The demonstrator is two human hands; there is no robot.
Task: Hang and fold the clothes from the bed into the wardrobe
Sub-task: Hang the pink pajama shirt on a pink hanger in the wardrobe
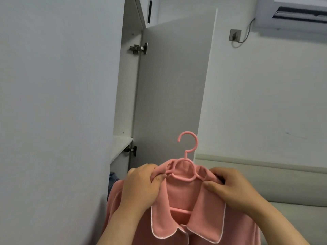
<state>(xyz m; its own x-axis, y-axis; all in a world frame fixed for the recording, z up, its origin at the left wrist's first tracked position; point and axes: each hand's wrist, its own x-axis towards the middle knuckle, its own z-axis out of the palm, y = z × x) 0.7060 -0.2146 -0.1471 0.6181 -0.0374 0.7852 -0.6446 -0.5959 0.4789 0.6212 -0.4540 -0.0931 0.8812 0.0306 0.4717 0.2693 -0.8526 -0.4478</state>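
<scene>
Low centre, near the viewer: pink shirt [178, 221] sits on a pink plastic hanger [196, 141], collar open and edged with white piping. Hook stands upright above the neckline, free of any rail. Hanger's neck loop and lower crossbar show through the collar opening.

Left hand [141, 186]: fingers curled over the shirt's left shoulder, thumb pressed on the fabric where it meets the hanger arm, gripping the shirt. Right hand [233, 188]: fingers wrapped over the right shoulder, thumb pinching the collar edge against them, also gripping the shirt. Both forearms enter from the bottom edge.

Left and far: wardrobe door [173, 85] swung open, grey inner face toward the viewer, two metal hinges, upper hinge [138, 48] and lower hinge [131, 150]. White shelf [122, 145] visible inside the gap; a bit of blue fabric [113, 179] below it, too little showing to identify.

Right: pale padded headboard [265, 174] behind the right hand. High on the far wall, a socket [235, 35] with a plugged cable, beside an air conditioner [297, 13].
</scene>
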